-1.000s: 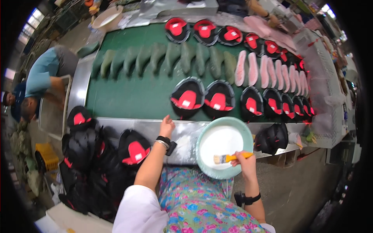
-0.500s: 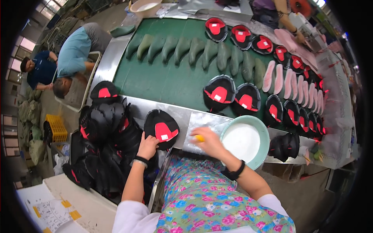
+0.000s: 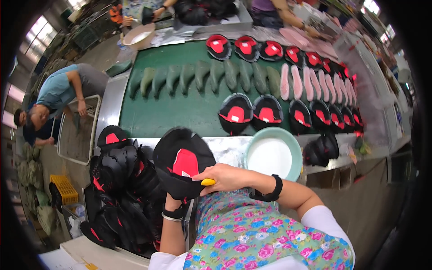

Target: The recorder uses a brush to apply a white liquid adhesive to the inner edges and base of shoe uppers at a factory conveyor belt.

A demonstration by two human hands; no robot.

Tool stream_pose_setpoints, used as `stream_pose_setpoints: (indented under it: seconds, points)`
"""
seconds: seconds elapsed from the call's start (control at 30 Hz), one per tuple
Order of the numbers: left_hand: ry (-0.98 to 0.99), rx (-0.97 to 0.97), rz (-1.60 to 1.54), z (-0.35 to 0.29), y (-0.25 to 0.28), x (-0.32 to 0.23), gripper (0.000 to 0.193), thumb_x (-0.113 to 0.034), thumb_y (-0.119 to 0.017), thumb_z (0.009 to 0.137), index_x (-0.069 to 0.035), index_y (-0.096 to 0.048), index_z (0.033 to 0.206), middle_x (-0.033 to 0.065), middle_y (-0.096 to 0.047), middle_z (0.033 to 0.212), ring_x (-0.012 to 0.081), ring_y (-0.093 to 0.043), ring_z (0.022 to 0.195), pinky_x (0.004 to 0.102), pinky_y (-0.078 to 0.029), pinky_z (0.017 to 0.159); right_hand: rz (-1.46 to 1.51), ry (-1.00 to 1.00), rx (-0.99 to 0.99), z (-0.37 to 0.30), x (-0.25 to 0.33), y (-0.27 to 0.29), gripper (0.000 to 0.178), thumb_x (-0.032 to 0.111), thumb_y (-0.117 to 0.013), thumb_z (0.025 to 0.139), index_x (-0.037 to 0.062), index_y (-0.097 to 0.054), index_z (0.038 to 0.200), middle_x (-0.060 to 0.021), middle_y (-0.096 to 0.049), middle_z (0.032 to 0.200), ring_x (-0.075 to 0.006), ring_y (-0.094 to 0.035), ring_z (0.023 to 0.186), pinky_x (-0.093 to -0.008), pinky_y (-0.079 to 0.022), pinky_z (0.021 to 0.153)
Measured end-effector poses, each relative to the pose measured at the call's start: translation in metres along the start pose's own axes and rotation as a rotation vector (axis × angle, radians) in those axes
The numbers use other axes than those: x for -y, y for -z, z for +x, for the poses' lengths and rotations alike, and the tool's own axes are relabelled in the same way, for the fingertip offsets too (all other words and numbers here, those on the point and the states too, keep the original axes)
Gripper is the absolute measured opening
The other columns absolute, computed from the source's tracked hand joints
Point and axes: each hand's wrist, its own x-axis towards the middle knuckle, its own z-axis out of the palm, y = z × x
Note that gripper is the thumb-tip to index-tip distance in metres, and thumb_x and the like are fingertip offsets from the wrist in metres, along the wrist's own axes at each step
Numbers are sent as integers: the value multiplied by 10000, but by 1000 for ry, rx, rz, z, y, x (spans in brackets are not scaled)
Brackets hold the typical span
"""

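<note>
A black shoe upper with a red lining (image 3: 167, 146) is raised above the near metal edge of the table, its opening facing up. My left hand (image 3: 172, 202) grips it from below, its fingers mostly hidden behind the upper. At the upper's right rim, my right hand (image 3: 225, 177) is closed on a tool with a yellow handle (image 3: 208, 182); the tool's working end is hidden. Beside my right forearm stands a pale green bowl (image 3: 297, 157) with white contents. A heap of black uppers (image 3: 123, 157) lies left of my left hand.
Across the green tabletop (image 3: 148, 114) run rows of dark green shoe lasts (image 3: 201, 74), pink insoles (image 3: 297, 83) and black-and-red uppers (image 3: 235, 112). A beige bowl (image 3: 139, 37) stands at the far left corner. One person (image 3: 58, 87) bends over a white-rimmed cart (image 3: 90, 148); others work across the table.
My left hand has lifted the upper off the metal edge. My right hand has moved left and down from beside the bowl to the upper's rim. The view has shifted.
</note>
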Motion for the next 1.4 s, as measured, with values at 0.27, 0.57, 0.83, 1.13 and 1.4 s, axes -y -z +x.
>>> stream_pose_setpoints:
  seconds: [0.27,0.57,0.83,1.13,1.4]
  points:
    - [567,-167,-524,-26,-42,15,372,-109,-598,908,-5,-517,1256,121,-570,1223,210,-592,1039,343,-514,848,102,-394,-928,-119,-64,2,279,298,-614,878,33,-695,841,-140,-650,839,-293,-578,843,-387,-454,756]
    - [473,497,91,-68,-48,6,400,-55,-618,850,-4,-532,1237,75,-602,1132,155,-567,1025,302,-460,892,37,-812,-1283,-229,-210,-55,224,247,-728,782,24,-714,802,-168,-665,703,-287,-655,633,-362,-504,604]
    - [650,622,218,-70,-29,40,375,-60,-610,863,-8,-543,1228,71,-603,1143,139,-557,1048,300,-440,925,-33,-743,-1255,-216,-247,-78,174,155,-735,758,14,-718,860,-183,-681,789,-298,-674,705,-339,-534,676]
    - [636,341,-516,-16,-136,25,530,57,-568,848,-10,-418,1352,95,-514,1306,201,-504,1182,338,-404,1005,568,-301,-1266,-222,-114,-33,224,44,-713,790,-10,-700,1007,-87,-706,914,-128,-660,803,-249,-521,734]
    - [507,424,-438,6,-156,10,544,19,-617,832,3,-423,1340,103,-511,1308,180,-498,1178,328,-392,1005,709,-356,-1318,-240,-135,-41,188,42,-710,794,-27,-698,968,-67,-690,817,-95,-629,721,-222,-504,685]
